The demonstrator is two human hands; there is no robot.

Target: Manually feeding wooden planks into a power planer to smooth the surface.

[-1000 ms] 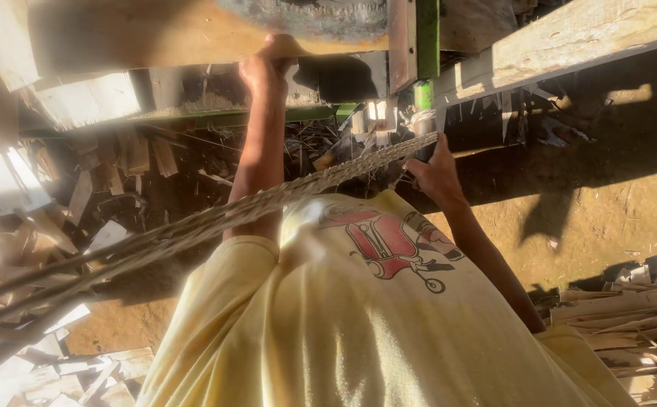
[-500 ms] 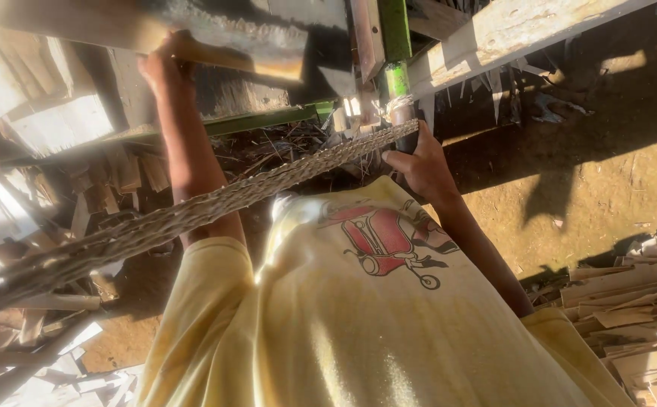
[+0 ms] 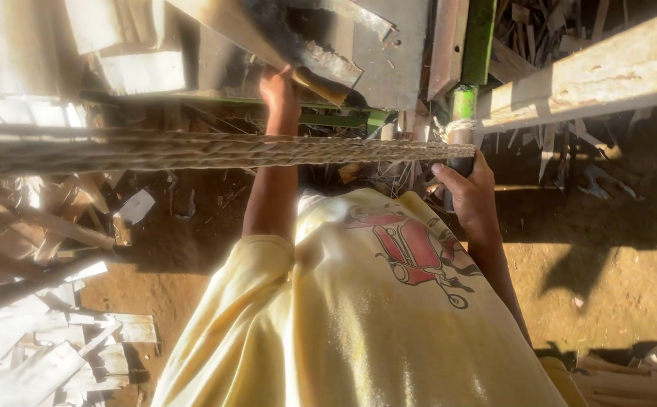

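**Both hands up at the saw frame**

Fingers first: the right hand [image 3: 470,192] has its fingers curled around a dark handle [image 3: 455,162] below the green post [image 3: 462,105], clamped on it, thumb pointing left. Nearest the camera, a yellow shirt [image 3: 343,324] with a red printed picture fills the lower frame. Across the middle runs a long braided rope [image 3: 230,151], stretched level from the left edge to the post, passing in front of the left forearm. Up higher, the left hand [image 3: 279,87] reaches to a wooden piece [image 3: 317,81] at the underside of the grey metal plate [image 3: 389,53]; its fingers sit closed against that wood, though shadow hides the grip itself. Left on the ground, pale wood offcuts [image 3: 42,354] lie heaped. Farther right, a long sunlit plank [image 3: 592,83] slants across above the brown dirt floor [image 3: 615,271].
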